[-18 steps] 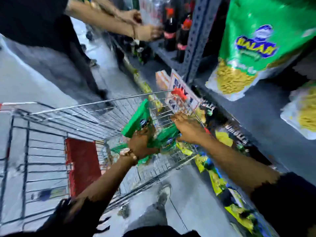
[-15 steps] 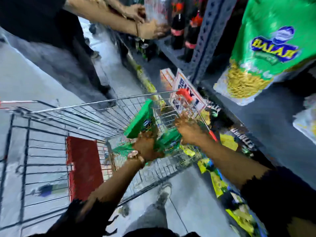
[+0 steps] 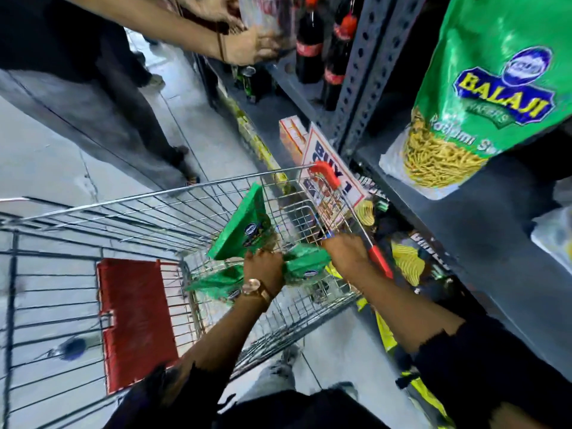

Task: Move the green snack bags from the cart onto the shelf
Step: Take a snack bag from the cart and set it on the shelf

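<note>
Both my hands reach into the wire cart [image 3: 173, 196]. My left hand [image 3: 264, 267], with a watch on its wrist, grips the bottom of a green snack bag [image 3: 244, 227] that stands tilted upright above the basket. My right hand [image 3: 346, 253] is closed on another green snack bag [image 3: 305, 263] lying flat between the two hands. More green bags [image 3: 216, 281] lie in the cart under my left wrist. On the grey shelf [image 3: 483, 230] to the right stands a large green snack bag [image 3: 483, 88] of the same brand.
Another person [image 3: 77, 72] stands close beyond the cart, both hands at the shelf with dark soda bottles [image 3: 309, 48]. A red child seat flap [image 3: 136, 320] is in the cart. A "BUY 1" sign [image 3: 328, 162] and yellow packets [image 3: 405, 261] crowd the lower shelf.
The view has shifted slightly; both hands stay in the cart on the green bags. My right hand has slid further right, next to the red handle. The other person's hands reached deeper into the shelf.
</note>
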Tool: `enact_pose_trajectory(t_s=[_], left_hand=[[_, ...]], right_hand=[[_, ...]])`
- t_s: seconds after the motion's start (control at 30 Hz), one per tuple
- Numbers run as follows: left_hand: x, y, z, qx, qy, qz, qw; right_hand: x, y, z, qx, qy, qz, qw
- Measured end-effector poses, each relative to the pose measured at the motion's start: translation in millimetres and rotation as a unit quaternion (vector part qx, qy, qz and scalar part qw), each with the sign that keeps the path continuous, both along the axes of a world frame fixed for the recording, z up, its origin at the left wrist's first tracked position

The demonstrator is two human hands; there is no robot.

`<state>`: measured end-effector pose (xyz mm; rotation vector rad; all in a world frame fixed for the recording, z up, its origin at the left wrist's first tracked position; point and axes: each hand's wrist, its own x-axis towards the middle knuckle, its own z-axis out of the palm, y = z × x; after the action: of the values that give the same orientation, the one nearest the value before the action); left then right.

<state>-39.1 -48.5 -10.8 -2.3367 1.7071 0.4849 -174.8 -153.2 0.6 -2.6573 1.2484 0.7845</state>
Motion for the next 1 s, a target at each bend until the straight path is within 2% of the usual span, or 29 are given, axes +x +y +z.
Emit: enact_pose_trajectory(t_s=[0.13, 0.23, 0.33, 0.47, 0.53, 0.6, 0.7, 0.77, 0.87, 1.0], left_hand=[[1.9, -4.1, 13.7, -0.057, 0.017, 0.032, 0.998], [6.6, -4.2, 25.9, -0.119, 0.101, 0.098, 0.983], [10.5, -1.0, 42.5, -0.233, 0.226, 0.152, 0.934], [0.7, 6.0, 76.0, -0.348, 0.303, 0.14, 0.876], [-6.4, 7.2, 92.8, -0.385, 0.384, 0.161, 0.824], [-16.1, 4.2, 113.7, -0.421, 0.465, 0.184, 0.757], [-38.1, -6.8, 151.3, -0.472, 0.573, 0.202, 0.638], [-55.6, -15.5, 176.0, -0.496, 0.607, 0.184, 0.593], [-75.8, -27.7, 199.7, -0.5, 0.622, 0.137, 0.587], [-107.3, -46.9, 217.4, -0.49, 0.626, 0.074, 0.602]], right_hand=[[-11.3, -4.7, 21.7, 0.01, -0.082, -0.09, 0.992], [-26.7, -10.7, 44.5, 0.041, -0.198, -0.214, 0.956], [-41.5, -9.0, 68.2, 0.061, -0.294, -0.293, 0.908], [-63.7, -2.0, 98.2, 0.043, -0.405, -0.309, 0.859], [-77.3, 0.6, 114.5, 0.05, -0.472, -0.32, 0.82], [-89.8, 5.7, 138.4, 0.077, -0.561, -0.328, 0.756], [-104.1, 17.4, 180.1, 0.1, -0.674, -0.326, 0.655], [-114.8, 25.2, 204.1, 0.085, -0.73, -0.315, 0.601], [-134.2, 33.6, 228.7, 0.066, -0.766, -0.312, 0.558], [-170.7, 46.8, 250.9, -0.018, -0.765, -0.333, 0.551]])
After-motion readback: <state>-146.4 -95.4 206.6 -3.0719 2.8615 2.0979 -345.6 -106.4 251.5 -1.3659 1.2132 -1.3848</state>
